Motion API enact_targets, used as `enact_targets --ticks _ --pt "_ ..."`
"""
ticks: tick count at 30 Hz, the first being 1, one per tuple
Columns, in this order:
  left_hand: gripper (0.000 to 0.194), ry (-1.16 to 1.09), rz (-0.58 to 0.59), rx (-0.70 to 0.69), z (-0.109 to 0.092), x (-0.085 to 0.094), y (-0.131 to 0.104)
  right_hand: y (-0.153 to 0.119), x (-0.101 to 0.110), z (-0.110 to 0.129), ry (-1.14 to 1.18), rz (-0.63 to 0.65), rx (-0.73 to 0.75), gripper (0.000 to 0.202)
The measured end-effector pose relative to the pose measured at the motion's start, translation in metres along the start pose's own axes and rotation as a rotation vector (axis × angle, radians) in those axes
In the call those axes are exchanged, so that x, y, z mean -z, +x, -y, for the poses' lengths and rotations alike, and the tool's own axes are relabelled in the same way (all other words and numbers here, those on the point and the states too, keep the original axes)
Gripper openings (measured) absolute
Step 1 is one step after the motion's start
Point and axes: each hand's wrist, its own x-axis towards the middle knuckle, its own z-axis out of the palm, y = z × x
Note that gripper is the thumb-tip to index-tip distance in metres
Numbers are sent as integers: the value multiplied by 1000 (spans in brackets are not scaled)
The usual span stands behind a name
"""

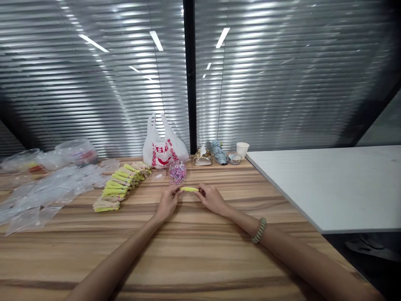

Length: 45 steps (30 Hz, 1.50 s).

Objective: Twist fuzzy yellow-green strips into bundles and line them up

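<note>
A small yellow strip [189, 189] is stretched level between my two hands, just above the wooden table [188, 251]. My left hand [168, 202] pinches its left end, and my right hand [211, 198] pinches the right end. Behind them stands a clear container of pink and purple bands [177, 172], with a clear round lid [158, 175] to its left. Farther left, a long row of yellow and beige bundles [117, 187] lies on the table.
Clear plastic bags [53, 192] spread over the left side. At the back are a white carrier bag [164, 146], a gold tissue pack [203, 156], a blue folded item [219, 152], a round tin [234, 159] and a paper cup [242, 149]. A white table [338, 188] adjoins on the right.
</note>
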Motion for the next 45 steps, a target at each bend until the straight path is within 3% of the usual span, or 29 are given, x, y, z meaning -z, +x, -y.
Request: enact_targets --ticks 45 --pt "25 -122 14 43 -6 1 1 -2 1 2 -15 20 27 11"
